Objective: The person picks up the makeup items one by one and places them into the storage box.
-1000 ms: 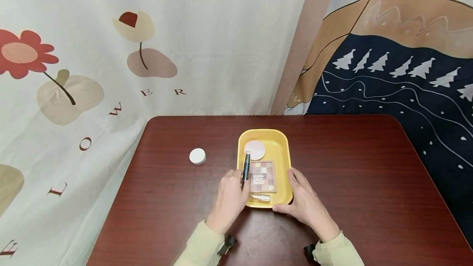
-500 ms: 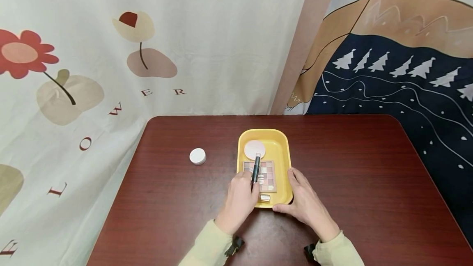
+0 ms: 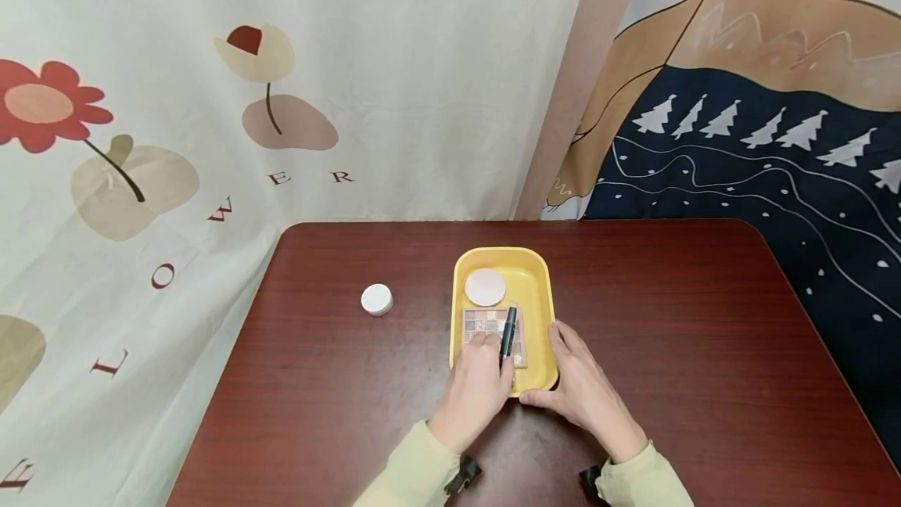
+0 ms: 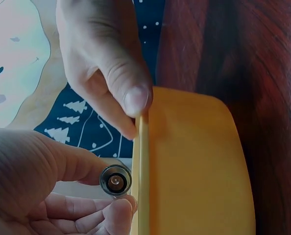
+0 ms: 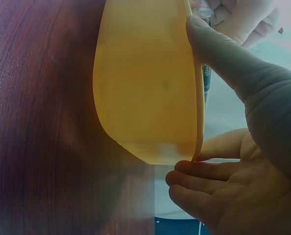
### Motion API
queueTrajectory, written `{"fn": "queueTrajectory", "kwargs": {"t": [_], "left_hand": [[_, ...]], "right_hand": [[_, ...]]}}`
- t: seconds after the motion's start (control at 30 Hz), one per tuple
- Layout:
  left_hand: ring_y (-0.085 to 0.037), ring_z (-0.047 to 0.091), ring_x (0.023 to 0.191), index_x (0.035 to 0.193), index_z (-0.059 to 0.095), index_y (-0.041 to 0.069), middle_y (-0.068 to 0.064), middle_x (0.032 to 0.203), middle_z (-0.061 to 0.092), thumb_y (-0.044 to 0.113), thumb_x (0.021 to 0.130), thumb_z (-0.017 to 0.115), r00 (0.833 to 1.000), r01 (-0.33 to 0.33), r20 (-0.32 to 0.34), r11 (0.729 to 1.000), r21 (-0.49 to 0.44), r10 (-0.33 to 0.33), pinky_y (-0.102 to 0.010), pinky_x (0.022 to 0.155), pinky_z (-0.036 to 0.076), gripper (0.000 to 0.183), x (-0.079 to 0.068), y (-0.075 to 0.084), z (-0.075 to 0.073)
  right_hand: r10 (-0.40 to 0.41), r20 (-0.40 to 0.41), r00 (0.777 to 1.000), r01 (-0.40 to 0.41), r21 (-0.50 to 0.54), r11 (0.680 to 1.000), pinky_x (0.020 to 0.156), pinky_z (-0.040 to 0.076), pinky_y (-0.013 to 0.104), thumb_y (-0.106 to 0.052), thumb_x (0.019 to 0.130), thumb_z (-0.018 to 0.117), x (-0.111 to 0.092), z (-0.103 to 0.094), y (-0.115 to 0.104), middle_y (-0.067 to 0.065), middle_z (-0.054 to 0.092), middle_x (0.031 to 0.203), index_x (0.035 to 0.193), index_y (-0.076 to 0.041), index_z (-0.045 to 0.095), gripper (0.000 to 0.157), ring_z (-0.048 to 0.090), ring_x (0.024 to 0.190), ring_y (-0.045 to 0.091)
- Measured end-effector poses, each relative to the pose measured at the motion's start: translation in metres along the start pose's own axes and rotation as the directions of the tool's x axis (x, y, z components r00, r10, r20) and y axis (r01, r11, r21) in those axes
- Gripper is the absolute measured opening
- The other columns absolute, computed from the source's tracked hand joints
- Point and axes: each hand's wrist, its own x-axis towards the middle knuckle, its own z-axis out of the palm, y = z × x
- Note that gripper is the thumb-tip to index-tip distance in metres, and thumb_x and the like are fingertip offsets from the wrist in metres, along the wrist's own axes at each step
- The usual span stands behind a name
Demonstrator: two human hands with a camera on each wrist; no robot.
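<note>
My left hand (image 3: 475, 386) pinches a dark, pen-like cosmetic tube (image 3: 508, 331) over the front part of a yellow tray (image 3: 538, 288). In the left wrist view the tube's round end (image 4: 115, 180) faces the camera between thumb and fingers. Below the tube, an eyeshadow palette (image 3: 486, 319) lies in the tray, partly covered by the left hand. Behind the palette is a pale pink round disc (image 3: 485, 287). My right hand (image 3: 580, 382) holds the tray's near right corner, its thumb (image 5: 211, 44) on the front rim and its fingers along the side.
A small white round jar (image 3: 376, 300) stands on the dark red-brown table (image 3: 317, 382), left of the tray. A printed curtain (image 3: 422, 84) and a dark blue cloth with white trees (image 3: 739, 170) hang behind the table.
My left hand has moved right and slightly toward the front with the tube, across the palette. It now hides the small silver-and-white lipstick-like item seen earlier. The right hand and tray stay put.
</note>
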Motion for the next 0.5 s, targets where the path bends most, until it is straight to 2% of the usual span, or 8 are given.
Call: {"fn": "queueTrajectory", "kwargs": {"t": [0.2, 0.5], "left_hand": [[-0.020, 0.064, 0.066, 0.090, 0.070, 0.003, -0.004, 0.075, 0.061, 0.009, 0.089, 0.075, 1.000, -0.014, 0.018, 1.000, 0.004, 0.014, -0.032, 0.056, 0.053, 0.008, 0.0014, 0.0050, 0.0047], [-0.013, 0.054, 0.056, 0.078, 0.064, 0.004, -0.001, 0.070, 0.054, 0.009, 0.089, 0.074, 0.998, -0.001, 0.068, 1.000, -0.016, 0.002, -0.025, 0.047, 0.042, 0.015, 0.0057, 0.0107, 0.0101]], "right_hand": [[-0.025, -0.017, 1.000, 0.025, -0.009, 1.000, 0.105, 0.048, 0.057, -0.034, 0.065, 0.098, -0.0004, 0.0003, 0.0006, 0.032, 0.046, 0.150, 0.148, 0.017, 0.041, 0.113, 0.050, 0.135, 0.046], [-0.071, -0.059, 0.996, 0.070, -0.021, 0.997, 0.104, 0.049, 0.056, -0.040, 0.066, 0.095, -0.0005, 0.0014, 0.0026, 0.030, 0.051, 0.145, 0.145, 0.017, 0.044, 0.111, 0.053, 0.132, 0.044]]}}
